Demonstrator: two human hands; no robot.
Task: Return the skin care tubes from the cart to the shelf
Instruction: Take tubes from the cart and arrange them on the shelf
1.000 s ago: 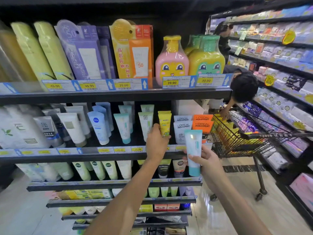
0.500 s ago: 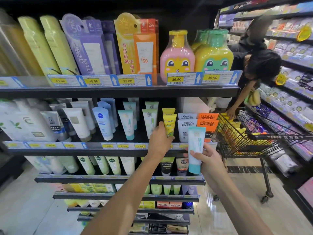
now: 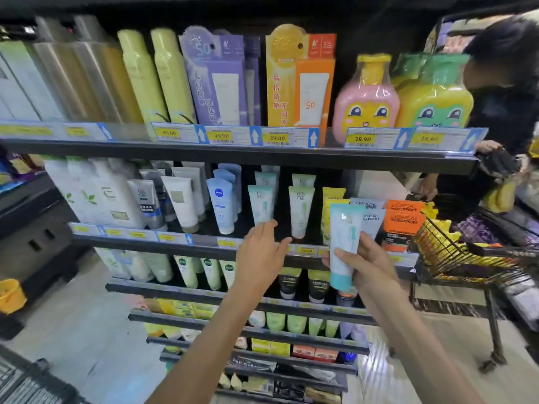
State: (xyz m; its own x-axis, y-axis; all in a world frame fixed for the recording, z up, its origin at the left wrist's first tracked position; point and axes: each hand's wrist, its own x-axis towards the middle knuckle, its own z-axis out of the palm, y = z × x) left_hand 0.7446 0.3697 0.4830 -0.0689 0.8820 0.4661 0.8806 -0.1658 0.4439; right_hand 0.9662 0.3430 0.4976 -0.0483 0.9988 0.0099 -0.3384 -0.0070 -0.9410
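Nearest to me are the two bare forearms, reaching up and forward at the shelf [image 3: 233,249]. The right hand [image 3: 369,265] is clamped round a teal-capped tube [image 3: 344,246], fingers wrapped about its lower body. The tube stands upright, cap down and crimped end up, so its long axis already matches the way the stock stands on the shelf. It hangs just in front of the shelf's price rail, not yet on it.

The left hand [image 3: 259,252] is empty, fingers spread and slightly curled, its tips at the foot of a matching teal tube [image 3: 261,204] in the row (whether it actually touches, I cannot tell through the blur).

That row is what matters: it lies up and to the left of the held tube, with a green tube [image 3: 300,209] and the yellow tubes [image 3: 328,208] standing between. The left hand is plainly the nearer to the slot; the right carries the goods. To my eye the next move is a short carry leftward and inward, keeping the tube vertical, and clearing the yellow ones so they don't topple.

Farther right stands the wire cart [image 3: 455,252], still holding yellow packs, and beyond it another person [image 3: 504,91] bends at the neighbouring shelves.
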